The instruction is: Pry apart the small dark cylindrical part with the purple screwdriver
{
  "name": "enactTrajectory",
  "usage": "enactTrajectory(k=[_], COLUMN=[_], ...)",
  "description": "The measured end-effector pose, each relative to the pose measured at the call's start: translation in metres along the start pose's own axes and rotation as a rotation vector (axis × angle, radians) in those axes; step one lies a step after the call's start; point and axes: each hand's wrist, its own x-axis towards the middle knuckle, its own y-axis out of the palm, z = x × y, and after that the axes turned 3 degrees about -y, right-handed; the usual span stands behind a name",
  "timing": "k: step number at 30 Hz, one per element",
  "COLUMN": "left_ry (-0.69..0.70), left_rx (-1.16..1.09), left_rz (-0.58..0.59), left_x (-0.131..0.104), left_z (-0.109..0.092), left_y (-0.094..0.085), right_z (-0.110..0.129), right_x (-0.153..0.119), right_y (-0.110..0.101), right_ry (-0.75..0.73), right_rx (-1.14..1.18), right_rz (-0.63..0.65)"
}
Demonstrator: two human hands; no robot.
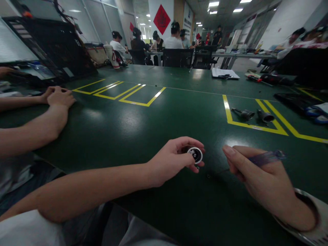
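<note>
My left hand is closed around a round metal part with a pale rim and a dark hollow inside; its open end faces up toward me. Between the thumb and fingers of my right hand is a small screwdriver with a translucent bluish handle. Its thin dark shaft points left and down, toward the table. A tiny ring lies on the green table just below and right of the metal part. The two hands are apart.
Two dark metal parts lie inside a yellow tape outline at the right. Behind are papers with a dark object on top. Another person's hands rest at the left. A black frame stands at the far left.
</note>
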Motion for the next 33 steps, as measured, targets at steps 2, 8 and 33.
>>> enactTrajectory(k=[2, 8, 33], left_ry=[-0.002, -0.003, 0.023], left_rx=[-0.041, -0.071, -0.036], left_rz=[-0.010, -0.013, 0.040], left_x=[-0.001, 0.000, -0.001], left_z=[-0.001, -0.001, 0.004], left_y=[0.000, -0.001, 0.001], right_z=[0.000, 0.001, 0.025], right_x=[0.000, -0.001, -0.016], right_y=[0.002, 0.005, -0.002], right_ry=[-0.015, -0.099, -0.851], right_rx=[-0.007, -0.088, -0.335], right_rz=[0.007, 0.086, 0.046])
